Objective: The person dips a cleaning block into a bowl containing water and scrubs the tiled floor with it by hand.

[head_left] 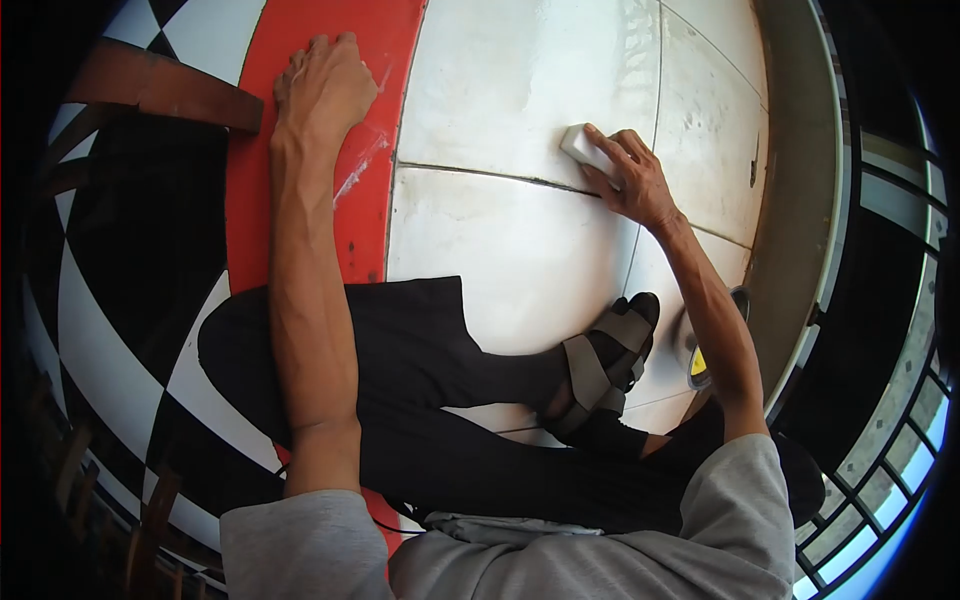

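Note:
My right hand (635, 185) grips a white block-shaped sponge (587, 148) and presses it on the white floor tiles (500, 230), close to a dark joint between them. My left hand (325, 88) rests on the red strip (385, 40) beside the tiles. Its fingers are curled under, and whatever they may hold is hidden. Whitish wet streaks (360, 172) mark the red surface near that wrist. A damp sheen and faint grime show on the tiles.
A brown wooden furniture leg (160, 85) stands left of my left hand, over black-and-white checkered flooring (110, 330). My sandalled foot (605, 360) is on the tiles. A round container with something yellow (698, 365) sits partly behind my right forearm. A ledge (800, 200) and a dark grille (900, 430) border the right.

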The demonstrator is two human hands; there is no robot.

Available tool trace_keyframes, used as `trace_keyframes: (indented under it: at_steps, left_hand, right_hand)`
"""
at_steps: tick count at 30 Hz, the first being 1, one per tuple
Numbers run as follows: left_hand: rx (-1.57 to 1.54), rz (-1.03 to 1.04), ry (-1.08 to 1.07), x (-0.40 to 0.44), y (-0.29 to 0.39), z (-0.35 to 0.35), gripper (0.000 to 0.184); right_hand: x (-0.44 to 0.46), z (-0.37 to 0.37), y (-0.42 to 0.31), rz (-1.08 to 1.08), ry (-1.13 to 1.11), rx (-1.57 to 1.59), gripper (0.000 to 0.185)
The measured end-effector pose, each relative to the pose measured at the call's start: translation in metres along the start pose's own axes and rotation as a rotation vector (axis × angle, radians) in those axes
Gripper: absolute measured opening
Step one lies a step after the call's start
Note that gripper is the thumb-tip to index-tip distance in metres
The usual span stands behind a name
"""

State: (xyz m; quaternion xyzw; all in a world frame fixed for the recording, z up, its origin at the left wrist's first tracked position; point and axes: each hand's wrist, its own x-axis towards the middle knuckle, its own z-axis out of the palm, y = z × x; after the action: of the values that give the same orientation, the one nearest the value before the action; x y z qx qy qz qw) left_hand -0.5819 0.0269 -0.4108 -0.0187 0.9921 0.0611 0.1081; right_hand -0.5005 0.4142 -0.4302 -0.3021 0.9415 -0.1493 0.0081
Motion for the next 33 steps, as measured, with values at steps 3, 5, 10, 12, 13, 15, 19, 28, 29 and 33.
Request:
trace_keyframes:
  at_steps: [3,5,10,12,13,15,19,28,29,33]
  left_hand:
    - [0.017,0.003,0.027,0.002,0.004,0.005,0.041]
    - [0.017,0.001,0.012,0.000,0.006,0.000,0.041]
    - [-0.011,-0.003,0.004,0.000,0.003,-0.001,0.042]
    - [-0.058,0.013,0.029,0.003,-0.004,0.000,0.042]
    - [-0.051,0.009,0.034,0.005,-0.009,0.002,0.042]
    - [-0.096,0.048,0.017,0.007,-0.016,0.005,0.045]
    - [-0.086,0.027,-0.049,-0.001,-0.003,-0.008,0.047]
    - [-0.090,-0.011,-0.076,-0.008,0.002,-0.015,0.048]
    - [-0.116,0.004,-0.001,-0.009,-0.002,-0.004,0.047]
    - [-0.159,0.002,-0.004,-0.009,0.000,-0.009,0.050]
  right_hand:
    - [-0.029,-0.009,0.027,0.011,0.066,0.002,0.064]
    - [-0.013,-0.004,0.009,-0.017,0.027,0.025,0.064]
    - [0.091,0.038,-0.084,-0.262,-0.092,0.061,0.066]
    - [0.108,0.044,-0.103,-0.284,-0.076,0.067,0.067]
    - [0.106,0.043,-0.101,-0.290,-0.068,0.070,0.067]
    - [0.084,0.034,-0.077,-0.205,-0.093,0.059,0.065]
    - [0.052,0.003,0.021,0.296,0.251,-0.041,0.050]
    - [0.065,0.029,-0.091,0.035,0.027,0.109,0.055]
    - [0.071,0.026,-0.085,0.048,0.021,0.130,0.056]
    - [0.128,0.000,0.027,0.275,0.274,-0.073,0.049]
